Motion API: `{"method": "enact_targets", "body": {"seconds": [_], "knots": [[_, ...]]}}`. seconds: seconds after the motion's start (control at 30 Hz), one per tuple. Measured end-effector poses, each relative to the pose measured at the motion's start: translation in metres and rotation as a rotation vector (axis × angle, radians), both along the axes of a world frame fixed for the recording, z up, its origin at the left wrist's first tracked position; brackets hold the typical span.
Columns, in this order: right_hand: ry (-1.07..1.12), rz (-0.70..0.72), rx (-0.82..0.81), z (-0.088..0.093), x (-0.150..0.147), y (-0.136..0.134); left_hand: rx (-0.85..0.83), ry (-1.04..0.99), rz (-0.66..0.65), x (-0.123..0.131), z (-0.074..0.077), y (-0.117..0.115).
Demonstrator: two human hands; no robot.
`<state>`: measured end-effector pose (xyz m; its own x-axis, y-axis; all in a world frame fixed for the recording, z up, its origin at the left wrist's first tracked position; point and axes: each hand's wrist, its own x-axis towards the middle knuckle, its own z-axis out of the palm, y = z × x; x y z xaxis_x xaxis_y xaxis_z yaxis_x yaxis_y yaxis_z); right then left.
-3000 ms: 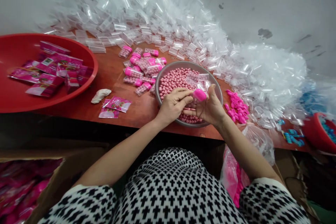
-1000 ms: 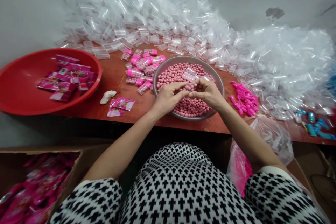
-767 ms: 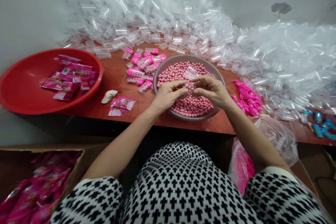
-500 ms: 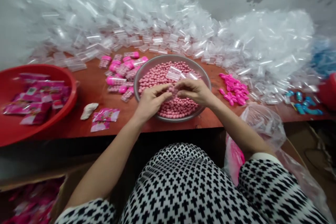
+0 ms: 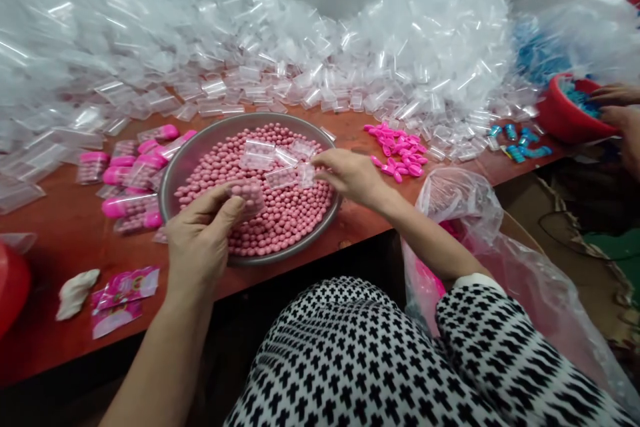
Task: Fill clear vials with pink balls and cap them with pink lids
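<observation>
One filled clear container point(image 5: 250, 197) is above the gray bowl point(image 5: 265, 259) of pink beads point(image 5: 287, 221); we pinch it in our left hand point(image 5: 200, 233). Our right hand point(image 5: 353, 177), partly curled, adjoins a clear tube point(image 5: 306, 175); we cannot confirm its grip.

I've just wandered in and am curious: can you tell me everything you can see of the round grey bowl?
The round grey bowl has a smooth rim; metal or plastic, I can't tell. It stands upright on the reddish-brown tabletop, holding many small pink balls, with several clear plastic containers lying on top. The person's left grip hides part of its front-left rim; the right grip is over its right side; whether either touches it is unclear.
</observation>
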<state>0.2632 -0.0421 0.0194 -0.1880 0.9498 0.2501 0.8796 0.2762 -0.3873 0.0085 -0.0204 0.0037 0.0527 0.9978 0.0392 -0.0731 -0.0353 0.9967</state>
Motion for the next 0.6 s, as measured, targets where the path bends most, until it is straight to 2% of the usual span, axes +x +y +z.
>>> {"method": "enact_targets", "body": {"seconds": [0.1,0.2,0.27,0.33,0.47,0.6], "knots": [[-0.224,-0.332,-0.158,-0.003,0.056,-0.005,-0.007,-0.006,-0.010,0.006,0.003,-0.003],[-0.443,-0.533,-0.369,-0.016,0.101,-0.013,0.013,0.015,-0.015,0.008,0.003,-0.004],[-0.491,-0.554,-0.446,-0.028,0.115,-0.020,0.022,0.014,-0.027,0.008,0.002,-0.004],[-0.493,-0.536,-0.471,-0.039,0.118,-0.027,0.012,0.015,-0.033,0.007,0.001,-0.004],[-0.475,-0.534,-0.429,-0.054,0.104,-0.038,0.026,0.018,-0.052,0.006,-0.001,-0.004],[-0.410,-0.556,-0.363,-0.060,0.099,-0.041,0.070,-0.006,-0.081,0.004,-0.004,-0.003]]}}
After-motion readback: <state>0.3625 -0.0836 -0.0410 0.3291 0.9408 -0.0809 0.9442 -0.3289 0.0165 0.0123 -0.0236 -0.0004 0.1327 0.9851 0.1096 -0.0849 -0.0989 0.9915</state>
